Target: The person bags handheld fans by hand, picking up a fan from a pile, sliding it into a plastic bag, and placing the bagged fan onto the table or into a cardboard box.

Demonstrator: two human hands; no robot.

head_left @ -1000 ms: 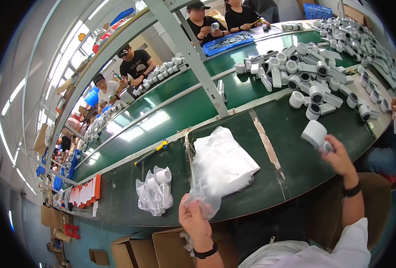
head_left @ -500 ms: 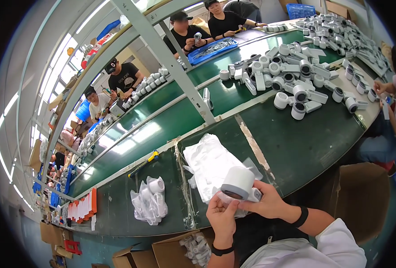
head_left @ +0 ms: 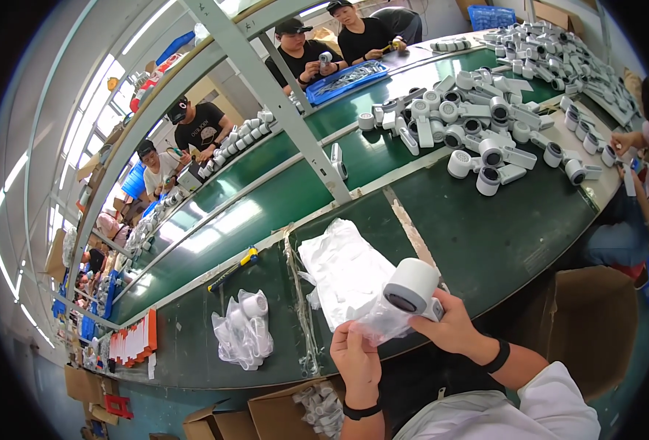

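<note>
left hand (head_left: pixel 356 361): your fingers pinch the clear bag (head_left: pixel 380 324), nearly closed.
right hand (head_left: pixel 455 324): your fingers curl around the white device (head_left: pixel 414 281) near its handle, above the table (head_left: pixel 504 242).
device handling: seems light, stiff, smooth; handle is your safe hold.
bag handling: looks thin, slippery; better take its edge.
device pile (head_left: pixel 477 110): farther, toward the right.

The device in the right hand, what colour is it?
The device is white, with grey at one end (head view).

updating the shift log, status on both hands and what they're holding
Left hand pinching clear bag. Right hand gripping white device, round end above bag. White plastic pile close behind.
</note>
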